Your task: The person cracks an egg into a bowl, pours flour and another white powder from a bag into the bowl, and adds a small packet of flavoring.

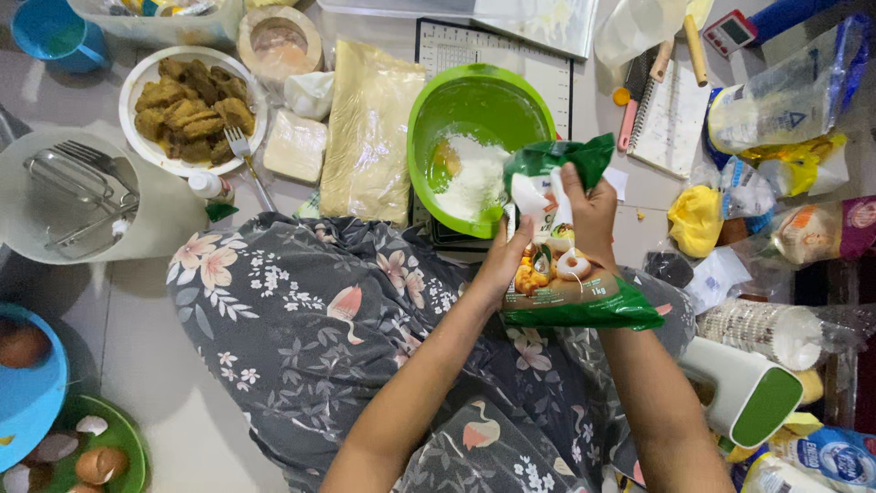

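Person sits on a tiled floor [155, 365], lap covered w/ grey floral cloth [310, 310]. Left of the lap: a round grey tub [27, 219] holding mixer beaters [78, 187]. Above it, a white plate [130, 114] of fried brown pieces [193, 108], fork [242, 151] resting on its rim. Next to that, a long clear bag of pale dough or flour [368, 132], w/ a butter-coloured block [294, 146] just beside it.

Centre: green mixing bowl [493, 105] sits on a dark scale, white powder [472, 178] and some yellow stuff inside. Green food packet [566, 265] is held over the lap, just right of the bowl, its torn top end tilted toward the bowl rim.

Left hand [504, 265] grips the packet's left side, fingers wrapped round it. Right hand [591, 212] is closed on the upper part near the opening, pinching the top edge.

Right side: spiral notebook [671, 119], several plastic bags, a stack of paper cups [757, 330], white-and-green hand mixer [744, 393]. Bottom left: blue bowl [36, 402] w/ a brown egg [22, 345], small green plate [128, 438] of eggshells [96, 461].
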